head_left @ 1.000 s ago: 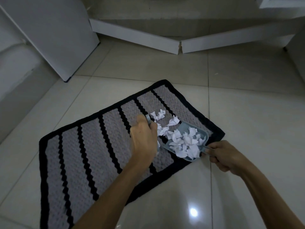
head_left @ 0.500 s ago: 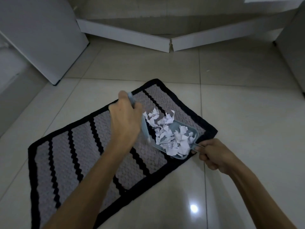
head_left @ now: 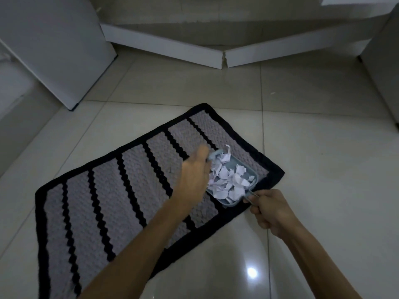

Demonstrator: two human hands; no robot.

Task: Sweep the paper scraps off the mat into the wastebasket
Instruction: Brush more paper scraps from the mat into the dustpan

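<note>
A grey mat point(head_left: 133, 190) with black stripes and a black border lies slantwise on the tiled floor. At its right end rests a small grey-blue dustpan point(head_left: 248, 182), heaped with white paper scraps point(head_left: 228, 180). My right hand point(head_left: 269, 209) grips the dustpan's thin handle at the mat's front edge. My left hand point(head_left: 195, 175) holds a small blue-grey brush point(head_left: 214, 156) against the scraps at the pan's open side; the brush is mostly hidden by the hand and blurred. No wastebasket is in view.
A white cabinet point(head_left: 56, 50) stands at the back left and another white unit point(head_left: 384, 67) at the far right. White skirting boards point(head_left: 224, 59) meet in the back corner. Glossy tiles point(head_left: 323, 169) surround the mat.
My left hand has swept the brush rightward to the pan, pushing the loose scraps off the mat into it. My right hand has kept the dustpan in place.
</note>
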